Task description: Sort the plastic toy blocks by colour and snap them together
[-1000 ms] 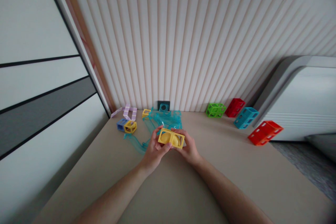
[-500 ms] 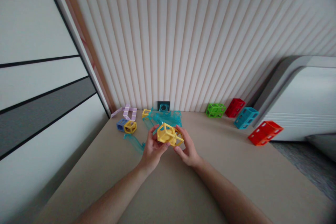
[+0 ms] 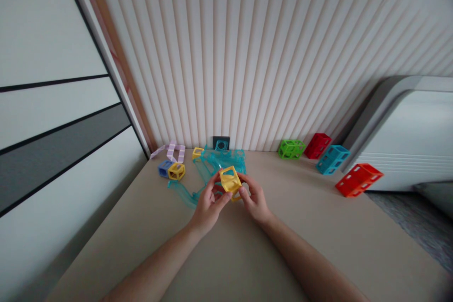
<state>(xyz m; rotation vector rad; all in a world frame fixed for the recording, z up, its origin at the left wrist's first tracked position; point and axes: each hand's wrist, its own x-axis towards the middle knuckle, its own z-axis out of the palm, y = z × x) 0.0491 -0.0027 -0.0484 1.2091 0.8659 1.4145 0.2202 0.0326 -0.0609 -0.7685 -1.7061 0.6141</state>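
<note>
A yellow open-framed cube block (image 3: 230, 180) is held up over the middle of the table, with a further yellow piece showing just below it. My left hand (image 3: 209, 203) closes on its left side, thumb at the lower front. From the right, my right hand (image 3: 255, 199) grips it with thumb and fingers. Whether the two yellow parts are joined is hidden by the fingers. Behind the hands lie translucent teal track pieces (image 3: 226, 158). Left of them, a yellow cube block (image 3: 176, 171) touches a blue one (image 3: 164, 168).
Along the right stand a green block (image 3: 291, 149), a dark red block (image 3: 317, 146), a teal block (image 3: 332, 159) and an orange-red block (image 3: 358, 180). Lilac pieces (image 3: 175, 152), a small yellow block (image 3: 197, 153) and a black square (image 3: 221, 143) sit near the ribbed wall.
The yellow blocks have been turned in my hands, so one cube now faces me and the other sits mostly behind and below it. My right hand has moved closer to my left.
</note>
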